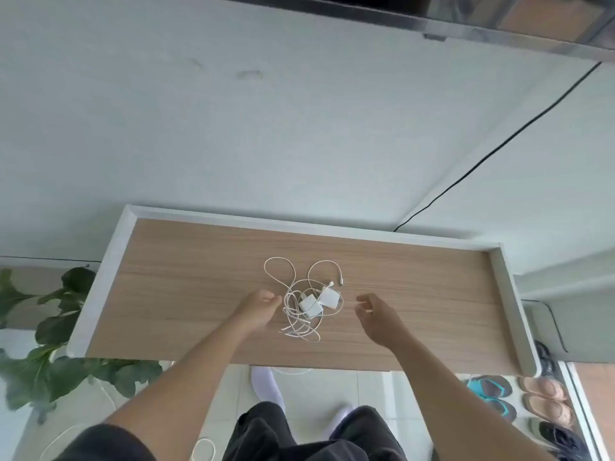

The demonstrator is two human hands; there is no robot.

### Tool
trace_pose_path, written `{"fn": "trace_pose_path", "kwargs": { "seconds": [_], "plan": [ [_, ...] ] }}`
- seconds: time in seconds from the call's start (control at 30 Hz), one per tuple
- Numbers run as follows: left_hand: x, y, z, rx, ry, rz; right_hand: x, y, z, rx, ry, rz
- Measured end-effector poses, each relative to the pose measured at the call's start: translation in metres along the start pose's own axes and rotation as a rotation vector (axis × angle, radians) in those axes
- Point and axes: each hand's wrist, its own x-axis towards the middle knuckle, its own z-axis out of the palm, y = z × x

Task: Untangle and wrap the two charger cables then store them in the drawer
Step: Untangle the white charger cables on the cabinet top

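Fingers loosely curled — left hand, right hand flank tangled charger cables.

Bright, even, diffuse light with a cool cast. Shadows are faint and soft, with a thin one on the wall behind the desk's white rim. Wide-angle bend bows the rim and wall lines. Whole frame slightly soft. Plant leaves at left edge and sandals at lower right smeared. Dull sheen on metal rail, top right.

Two bare forearms stretch toward the far side; left hand and right hand hover apart, fingers loosely curled.
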Motion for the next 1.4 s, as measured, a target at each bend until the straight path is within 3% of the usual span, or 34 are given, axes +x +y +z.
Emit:
{"fn": "trace_pose_path", "kwargs": {
  "seconds": [0.17, 0.33, 0.6, 0.8, 1.1, 1.4],
  "plan": [
    [0.002, -0.004, 0.030, -0.343, -0.131, -0.204, 0.016, 0.009, 0.027, -0.027, -0.002, 0.041],
    [0.011, -0.011, 0.036, -0.560, -0.121, -0.231, 0.040, 0.003, 0.042, -0.055, -0.016, 0.031],
    [0.010, -0.018, 0.045, -0.552, -0.168, -0.199, 0.079, -0.015, 0.064, -0.031, -0.024, 0.033],
    [0.008, -0.009, 0.057, -0.556, -0.102, -0.227, 0.087, -0.017, 0.073, -0.073, 0.015, 0.025],
    [0.012, -0.016, 0.051, -0.520, -0.100, -0.234, 0.067, -0.020, 0.062, 0.090, -0.042, -0.022],
    [-0.001, -0.011, -0.027, -0.343, 0.286, 0.011, 0.038, -0.045, 0.039, 0.301, -0.047, -0.074]
  ]
}}
